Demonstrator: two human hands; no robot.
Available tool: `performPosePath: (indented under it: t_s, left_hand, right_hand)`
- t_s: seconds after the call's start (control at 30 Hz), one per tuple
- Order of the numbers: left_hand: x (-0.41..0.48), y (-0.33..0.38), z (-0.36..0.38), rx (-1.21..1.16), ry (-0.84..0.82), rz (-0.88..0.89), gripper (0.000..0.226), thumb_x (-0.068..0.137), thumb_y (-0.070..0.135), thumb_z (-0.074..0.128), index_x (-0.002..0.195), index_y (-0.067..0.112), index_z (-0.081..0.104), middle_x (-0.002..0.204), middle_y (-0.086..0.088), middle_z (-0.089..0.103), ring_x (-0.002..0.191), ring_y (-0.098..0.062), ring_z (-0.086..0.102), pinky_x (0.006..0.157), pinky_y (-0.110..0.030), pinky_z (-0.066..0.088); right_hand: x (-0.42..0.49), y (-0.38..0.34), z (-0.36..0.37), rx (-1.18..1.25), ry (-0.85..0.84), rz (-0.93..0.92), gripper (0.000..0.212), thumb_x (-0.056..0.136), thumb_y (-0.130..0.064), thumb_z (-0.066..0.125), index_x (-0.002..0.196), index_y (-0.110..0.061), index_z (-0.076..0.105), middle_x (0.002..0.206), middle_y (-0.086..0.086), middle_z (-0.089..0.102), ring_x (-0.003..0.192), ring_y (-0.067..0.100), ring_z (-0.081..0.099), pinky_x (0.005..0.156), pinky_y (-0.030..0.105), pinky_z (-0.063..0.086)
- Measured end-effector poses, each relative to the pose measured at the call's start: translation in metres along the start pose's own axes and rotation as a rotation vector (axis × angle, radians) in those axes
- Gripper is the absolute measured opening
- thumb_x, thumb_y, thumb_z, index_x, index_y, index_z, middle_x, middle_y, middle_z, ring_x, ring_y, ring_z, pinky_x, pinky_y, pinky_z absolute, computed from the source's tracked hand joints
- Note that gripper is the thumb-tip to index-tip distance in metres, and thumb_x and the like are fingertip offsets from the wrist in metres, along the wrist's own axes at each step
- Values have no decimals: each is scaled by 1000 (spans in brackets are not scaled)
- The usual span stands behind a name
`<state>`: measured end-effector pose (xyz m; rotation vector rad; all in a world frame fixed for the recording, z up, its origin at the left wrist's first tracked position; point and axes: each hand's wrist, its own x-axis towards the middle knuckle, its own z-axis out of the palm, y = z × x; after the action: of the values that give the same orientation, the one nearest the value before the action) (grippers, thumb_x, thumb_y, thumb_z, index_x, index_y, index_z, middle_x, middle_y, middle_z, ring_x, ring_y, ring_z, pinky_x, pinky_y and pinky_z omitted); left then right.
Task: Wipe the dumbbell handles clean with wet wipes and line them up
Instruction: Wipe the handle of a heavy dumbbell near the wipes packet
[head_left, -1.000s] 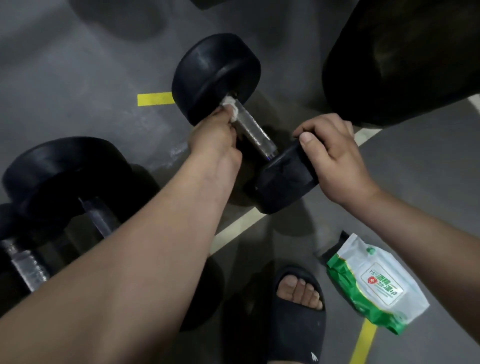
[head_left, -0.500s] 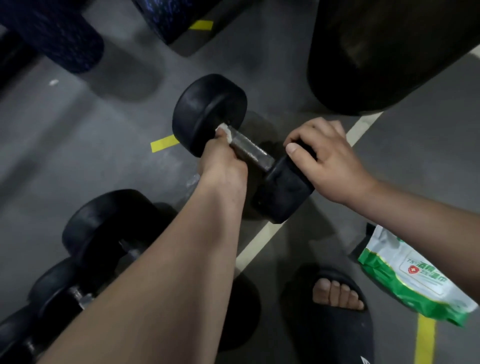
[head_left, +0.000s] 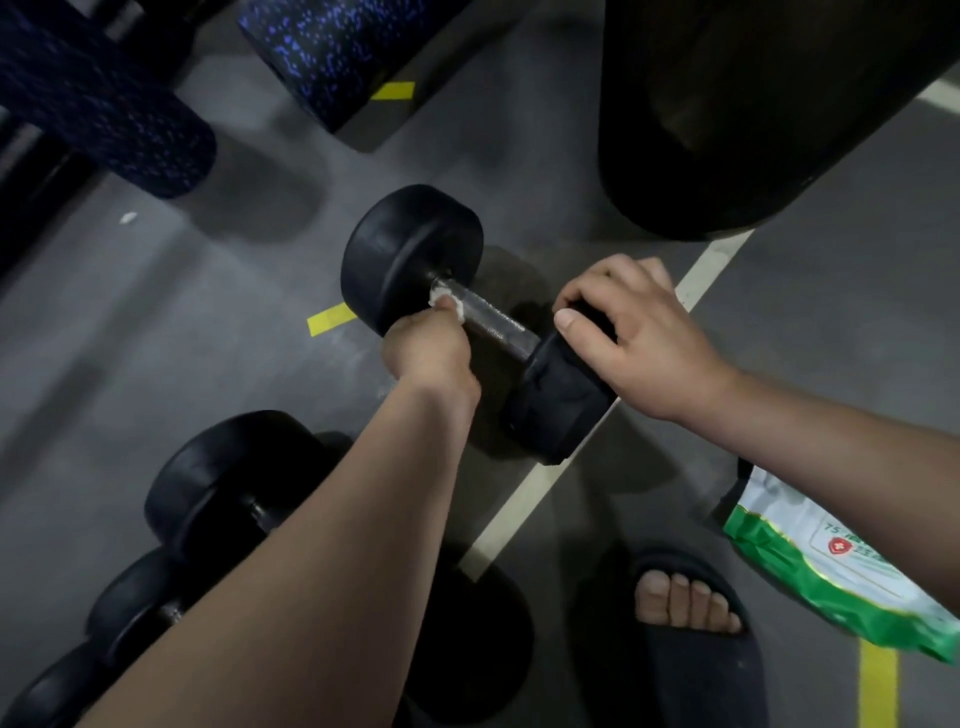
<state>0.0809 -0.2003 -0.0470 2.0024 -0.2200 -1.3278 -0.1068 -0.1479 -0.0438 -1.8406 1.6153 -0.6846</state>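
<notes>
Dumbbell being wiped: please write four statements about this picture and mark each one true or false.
1. The left hand holds a white wet wipe against the handle, near the far weight head. True.
2. The right hand holds the pack of wipes. False: it grips the near weight head; the pack lies on the floor.
3. Other dumbbells lie at lower left. True.
4. The foot wears a laced shoe. False: it wears a black open-toed slipper.
</notes>
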Motion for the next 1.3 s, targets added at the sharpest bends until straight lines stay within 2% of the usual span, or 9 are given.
performPosePath:
  t_s: [0.17, 0.37, 0.67, 0.77, 0.83, 0.93, 1.03, 1.17, 1.3]
  left_hand:
    - [-27, -25, -9, 308, -250, 66, 10, 93, 14, 66, 97, 6, 71, 95, -14, 76, 89, -25, 71, 86, -41, 57]
    - [-16, -23, -16, 80, -215, 21, 18, 92, 13, 69, 107, 4, 71, 92, -10, 77, 85, -21, 75, 72, -30, 58]
    - [-35, -34, -16, 254, -323, 55, 14, 92, 3, 65, 80, 9, 60, 63, -2, 65, 49, -10, 61, 43, -15, 44]
    - [-38, -41, -8, 81, -262, -51, 1, 91, 7, 66, 92, 7, 66, 78, -8, 74, 71, -21, 72, 59, -28, 58]
    - [-26, -40, -5, -101, -238, -98, 17, 95, 11, 63, 111, 7, 67, 100, -13, 75, 94, -29, 73, 75, -36, 61]
    - [-3, -21, -3, -403, -148, -119, 20, 99, 8, 56, 117, 8, 65, 107, -10, 73, 97, -18, 70, 81, -27, 58]
    - [-7, -14, -3, -394, -160, -104, 25, 100, 3, 50, 120, 7, 64, 111, -9, 71, 94, -14, 67, 74, -22, 56]
    - [-33, -28, -17, -216, -232, 14, 27, 93, -4, 59, 118, 5, 66, 112, -15, 73, 99, -22, 72, 87, -31, 59]
    - [-34, -27, -26, 132, -125, 404, 16, 89, 6, 72, 99, 19, 72, 97, 3, 75, 90, -6, 71, 83, -17, 54]
  right_hand:
    - [2, 2, 1, -11, 11, -10, 42, 93, -57, 38, 105, -28, 65, 107, -10, 52, 113, 21, 41, 100, 31, 34]
    - [0, 2, 2, -17, 9, -7, 41, 93, -57, 39, 106, -29, 65, 107, -9, 52, 113, 21, 40, 99, 28, 32]
    - [1, 2, 3, -38, 18, -32, 40, 94, -56, 39, 106, -29, 66, 107, -8, 53, 112, 23, 43, 100, 30, 33]
    - [2, 4, 3, -45, 11, -22, 39, 94, -56, 38, 106, -30, 65, 107, -9, 52, 113, 24, 43, 99, 28, 32]
    - [2, 5, 1, -30, 6, -5, 38, 94, -57, 38, 105, -32, 64, 106, -11, 51, 113, 22, 42, 97, 27, 31]
    - [2, 4, 0, -21, -11, 15, 38, 93, -58, 37, 106, -33, 63, 108, -12, 50, 114, 19, 40, 97, 27, 30]
    - [1, 0, 0, -46, -9, 5, 40, 93, -57, 37, 107, -31, 64, 109, -11, 50, 113, 19, 39, 98, 27, 30]
    - [-5, -5, 3, -36, 20, -11, 39, 94, -54, 41, 108, -28, 66, 109, -10, 52, 114, 18, 38, 98, 25, 30]
    - [-15, -17, 9, -89, 57, -65, 38, 94, -51, 46, 110, -24, 68, 112, -6, 54, 114, 24, 40, 100, 34, 37]
